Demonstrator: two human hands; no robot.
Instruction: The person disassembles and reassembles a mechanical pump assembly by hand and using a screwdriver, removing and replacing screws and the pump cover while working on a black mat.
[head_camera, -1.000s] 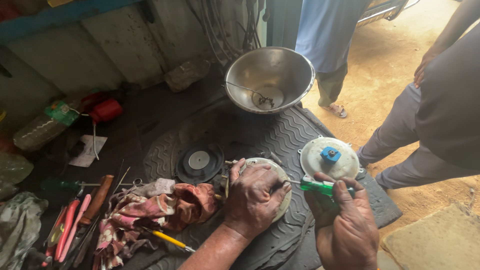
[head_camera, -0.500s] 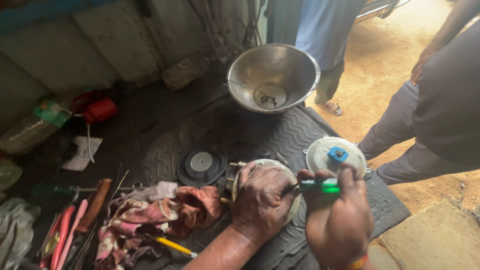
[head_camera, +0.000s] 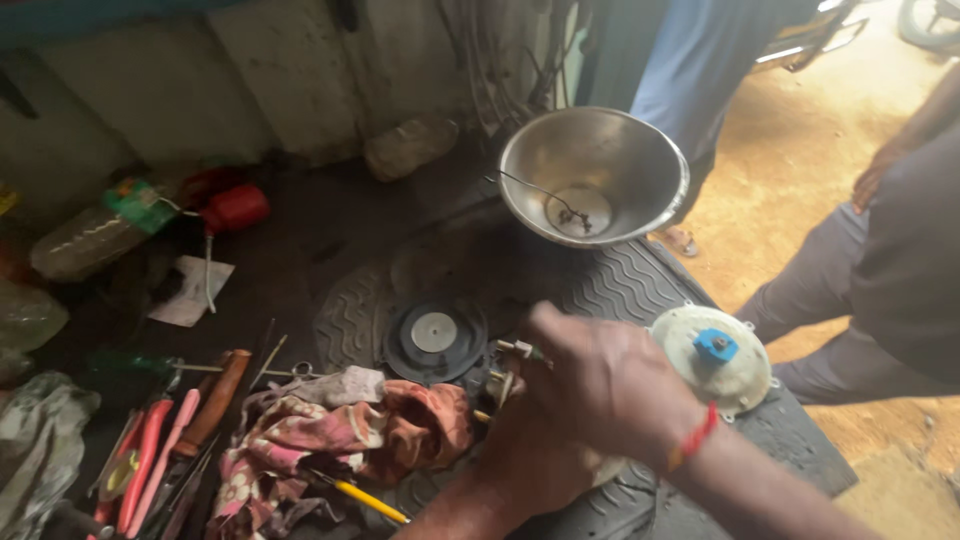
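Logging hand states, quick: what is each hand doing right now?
Left hand: mostly hidden under the right arm; grip cannot be told.
Right hand: fingers curled over a small part; grip cannot be told.

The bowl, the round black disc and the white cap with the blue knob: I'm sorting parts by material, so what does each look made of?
Bowl: bare metal, likely steel; its grey wall shines and mirrors light.
Round black disc: probably rubber, matte and dull, with a pale metal-looking plate at its centre.
White cap: seemingly plastic, off-white and grimy, its blue knob glossier plastic.
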